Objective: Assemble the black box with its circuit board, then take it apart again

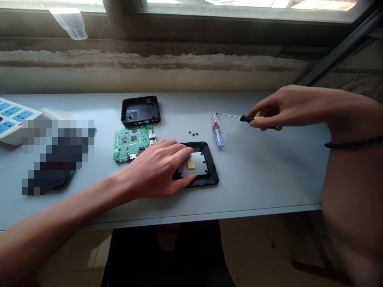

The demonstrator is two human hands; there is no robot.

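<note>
Our worktop (257, 179) carries two black casing halves: an upper half (140, 111) and a lower half (211, 171), under our left hand (152, 169) with its fingers spread apart. Left of the lower half lies one green circuit board (131, 143); right of it, our right hand (266, 109) has its fingers clamped on a screwdriver (251, 118), beside a second screwdriver (218, 136). Above it are three black screws (193, 133).

One head-worn camera looks forward and down across the desk (254, 179) from just behind its near edge, close in (the window (248, 6) crosses the frame's top).
</note>
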